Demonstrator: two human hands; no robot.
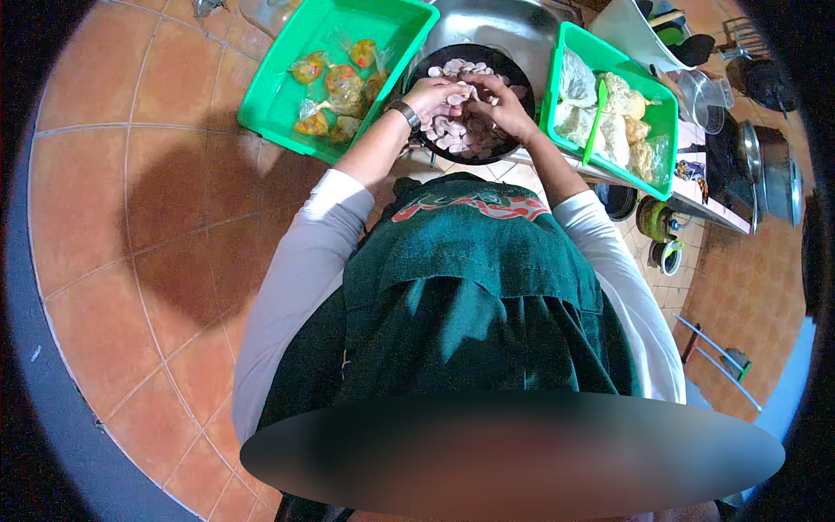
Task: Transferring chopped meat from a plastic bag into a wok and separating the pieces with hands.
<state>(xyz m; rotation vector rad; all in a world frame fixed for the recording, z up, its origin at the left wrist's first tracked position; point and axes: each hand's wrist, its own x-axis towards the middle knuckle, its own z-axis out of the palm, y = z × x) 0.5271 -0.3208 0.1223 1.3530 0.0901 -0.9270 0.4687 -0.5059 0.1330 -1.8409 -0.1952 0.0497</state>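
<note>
Both hands are over a dark round pan (515, 62) that holds many pale, thin slices (450, 135). My left hand (434, 100), with a dark wristband, has its fingers closed around several of the pale slices above the pan's left half. From the right, my right hand (501, 107) reaches in with bent fingers near the same slices; whether it grips one is too unclear to tell. The slices look like food pieces, of a kind I cannot settle. The pan sits at the front of a stainless steel sink (502, 23).
Left of the pan is a green plastic tray (280, 98) with several knotted bags of yellow and red food. On the right, another green tray (610, 49) holds bagged pale food and a light-green utensil (595, 122). Metal pots (776, 173) stand farther right.
</note>
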